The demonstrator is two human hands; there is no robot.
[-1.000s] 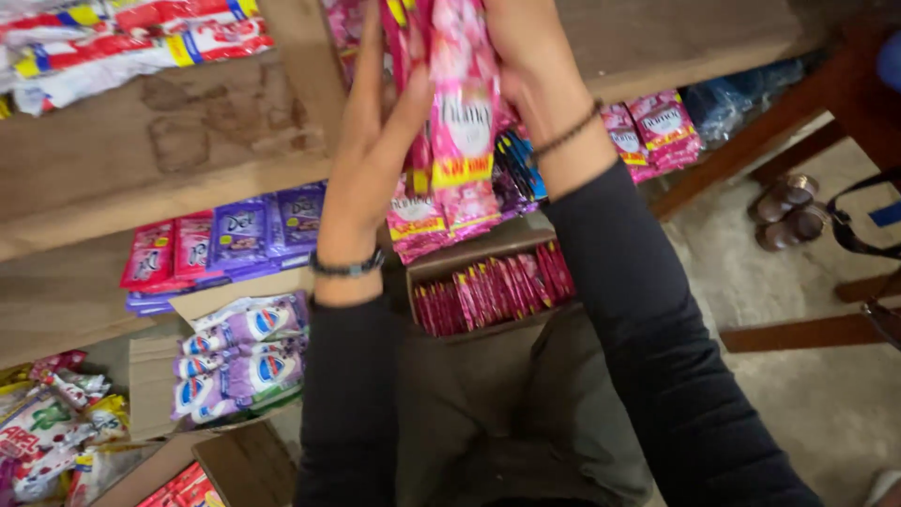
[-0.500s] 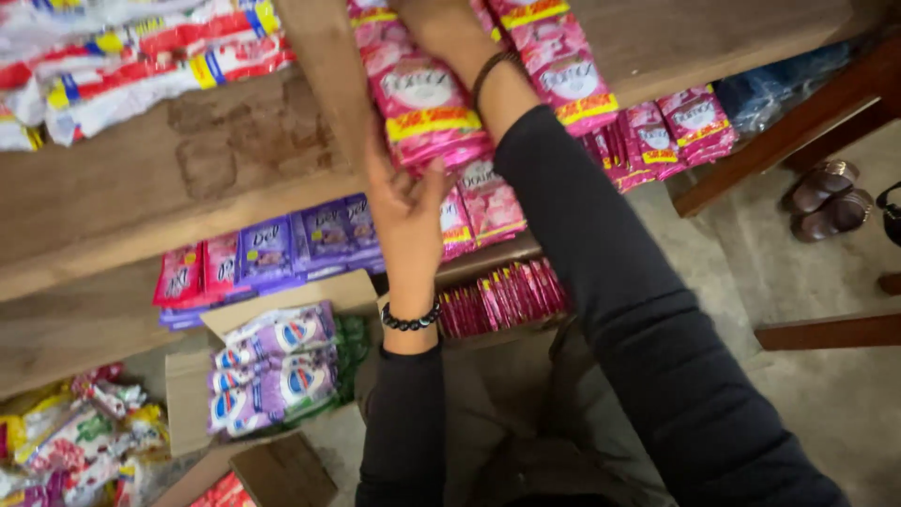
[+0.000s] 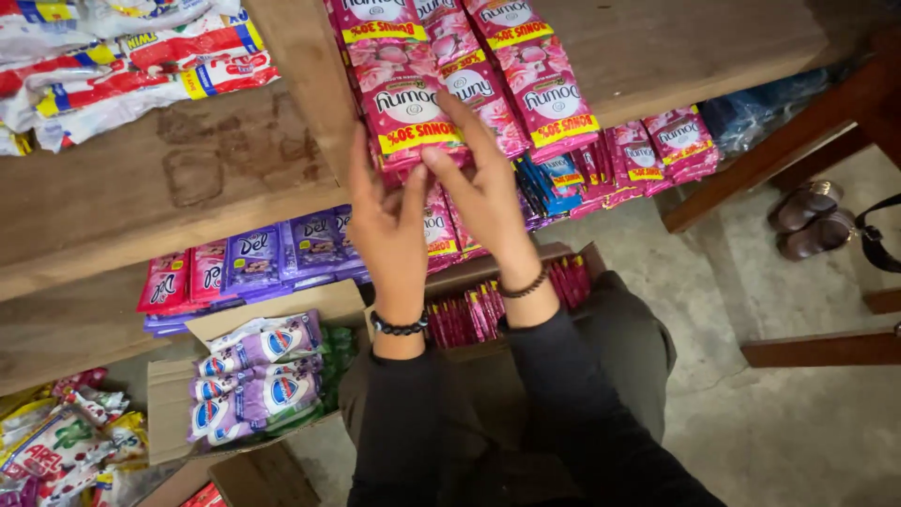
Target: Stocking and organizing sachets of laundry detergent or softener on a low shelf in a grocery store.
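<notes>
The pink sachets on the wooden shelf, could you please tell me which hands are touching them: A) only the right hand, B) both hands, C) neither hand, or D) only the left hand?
B: the left hand and the right hand both have fingers on the pink sachets lying on the wooden shelf.

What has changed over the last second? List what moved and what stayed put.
Both hands moved from gripping a hanging strip of pink sachets onto the shelf. The left hand now presses the near edge of a pink sachet stack lying there; the right hand rests its fingers on the same stack. The strip is let go. The purple sachets, the open cardboard box and the brown shoes stayed.
</notes>
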